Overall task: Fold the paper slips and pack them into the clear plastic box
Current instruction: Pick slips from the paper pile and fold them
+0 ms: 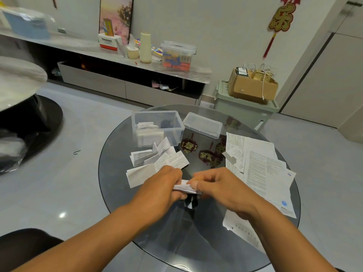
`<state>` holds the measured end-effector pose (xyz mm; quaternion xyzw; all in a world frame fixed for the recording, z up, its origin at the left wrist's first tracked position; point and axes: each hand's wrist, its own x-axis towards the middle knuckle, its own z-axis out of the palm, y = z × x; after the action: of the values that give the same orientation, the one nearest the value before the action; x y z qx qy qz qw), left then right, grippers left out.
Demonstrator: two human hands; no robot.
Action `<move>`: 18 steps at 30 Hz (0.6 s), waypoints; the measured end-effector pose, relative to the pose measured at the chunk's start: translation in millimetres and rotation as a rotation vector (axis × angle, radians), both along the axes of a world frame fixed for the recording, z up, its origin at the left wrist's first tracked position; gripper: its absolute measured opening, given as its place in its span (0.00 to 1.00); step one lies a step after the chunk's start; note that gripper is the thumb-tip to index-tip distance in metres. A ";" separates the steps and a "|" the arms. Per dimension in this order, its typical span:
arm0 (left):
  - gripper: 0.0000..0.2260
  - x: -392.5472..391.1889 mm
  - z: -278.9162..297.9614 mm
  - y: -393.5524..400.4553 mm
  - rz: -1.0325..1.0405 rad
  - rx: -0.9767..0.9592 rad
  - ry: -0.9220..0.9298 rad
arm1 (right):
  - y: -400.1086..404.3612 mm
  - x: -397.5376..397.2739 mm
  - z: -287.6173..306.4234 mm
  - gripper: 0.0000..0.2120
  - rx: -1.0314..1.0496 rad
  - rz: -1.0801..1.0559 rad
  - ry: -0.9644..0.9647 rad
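Over the middle of the round glass table [117, 185], my left hand [163, 189] and my right hand [220, 187] both pinch one small folded paper slip [185, 188] between their fingertips. Just beyond my left hand lies a loose heap of folded slips [157, 156]. Behind that heap stands the clear plastic box [159, 127], open, with a few folded slips inside at its left. Its clear lid [203, 124] lies to the right of it. Flat unfolded sheets [261, 165] are spread at the table's right side.
Dark red and gold ornaments [204, 156] show at the table's centre. A low cabinet [125, 75] with boxes and bottles runs along the far wall. A green bin [243, 110] carrying a cardboard box stands behind the table. Grey tiled floor surrounds it.
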<state>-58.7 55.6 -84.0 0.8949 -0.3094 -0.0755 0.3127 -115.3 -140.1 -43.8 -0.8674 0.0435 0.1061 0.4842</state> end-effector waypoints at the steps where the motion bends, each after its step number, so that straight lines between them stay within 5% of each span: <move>1: 0.14 0.0 -0.5 -1.1 -0.001 -0.003 0.008 | 0.7 -0.4 0.0 0.08 0.028 -0.038 -0.014; 11: 0.13 -0.4 -3.2 2.9 0.012 -0.066 0.079 | 11.1 -19.8 -10.6 0.09 0.017 -0.061 -0.225; 14: 0.12 0.9 -3.1 2.3 0.003 -0.065 0.085 | 10.3 -18.9 -11.3 0.18 -0.122 0.026 -0.167; 18: 0.12 6.2 -1.0 2.6 -0.075 -0.024 0.120 | 11.8 -12.1 -15.7 0.03 -0.304 0.015 -0.196</move>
<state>-52.6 58.2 -85.1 0.8728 -0.3240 -0.1372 0.3382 -127.5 -128.3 -59.5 -0.9371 0.0051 0.0167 0.3486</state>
